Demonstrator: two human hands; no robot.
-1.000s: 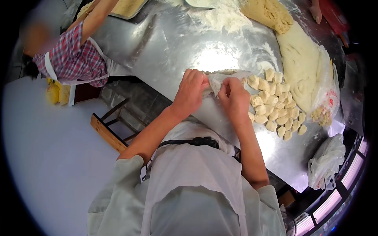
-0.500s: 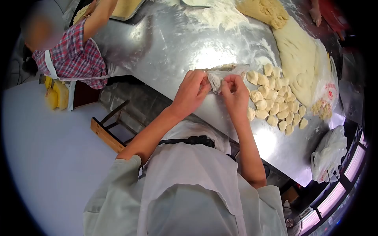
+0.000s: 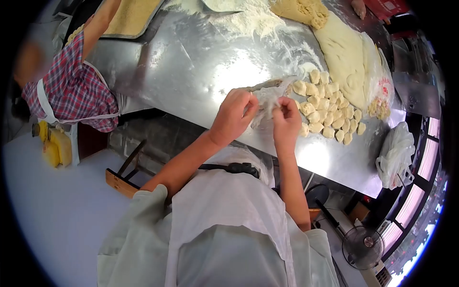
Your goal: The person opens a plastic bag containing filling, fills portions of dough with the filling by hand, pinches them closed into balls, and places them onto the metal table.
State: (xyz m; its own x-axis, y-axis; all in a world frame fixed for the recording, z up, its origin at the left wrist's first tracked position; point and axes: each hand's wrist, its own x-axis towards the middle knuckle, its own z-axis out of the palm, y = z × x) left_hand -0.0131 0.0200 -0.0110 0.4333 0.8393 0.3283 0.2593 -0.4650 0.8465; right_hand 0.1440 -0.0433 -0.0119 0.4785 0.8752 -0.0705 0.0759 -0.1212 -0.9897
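A thin clear plastic bag (image 3: 267,106) is stretched between my two hands above the near edge of the metal table, with something brownish showing along its far side. My left hand (image 3: 233,117) pinches the bag's left edge between thumb and fingers. On the other side, my right hand (image 3: 287,123) has its fingers closed on the right edge. Just right of that hand lie several small pale dough pieces (image 3: 330,105) in a cluster. Behind them spreads a large slab of dough (image 3: 342,62), partly under plastic sheeting (image 3: 375,71).
Loose flour (image 3: 251,21) and a yellowish dough mass (image 3: 303,10) lie at the table's far side. A person in a checked shirt (image 3: 81,91) works at the left beside a tray (image 3: 131,16). A white plastic bag (image 3: 396,153) hangs by the right corner; a fan (image 3: 363,246) stands below.
My hands have moved slightly apart, and the bunched plastic between them is more spread out. The whole view has shifted, bringing the fan into sight at lower right.
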